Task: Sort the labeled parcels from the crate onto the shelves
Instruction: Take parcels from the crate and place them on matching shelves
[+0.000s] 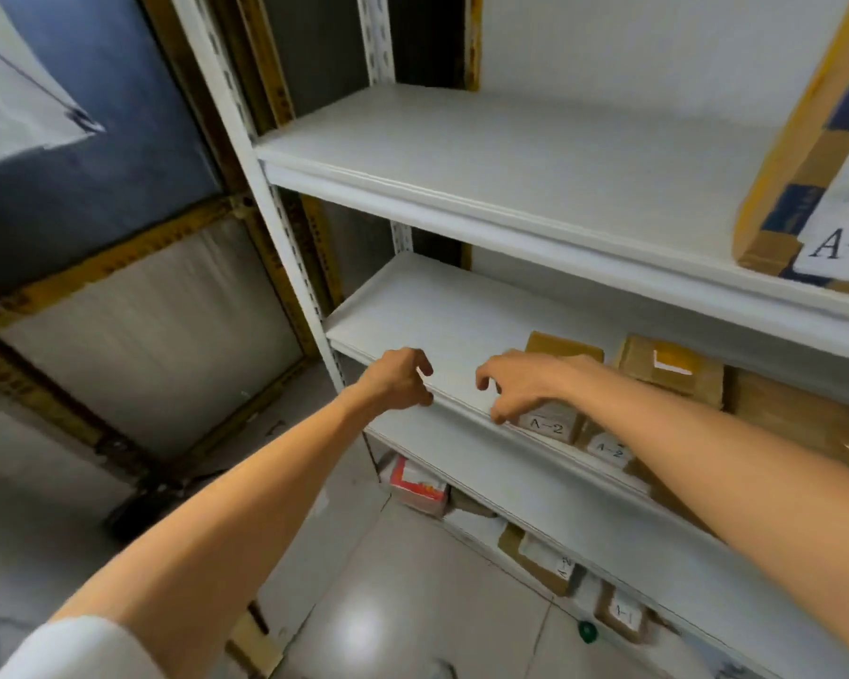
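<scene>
Over the shelf [437,311], left hand [398,379] and right hand [525,384] hover.

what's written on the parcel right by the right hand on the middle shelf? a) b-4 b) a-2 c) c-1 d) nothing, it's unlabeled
b: the parcel beside the right hand on the middle shelf shows A-2 in dark print on its white front tag.
</scene>
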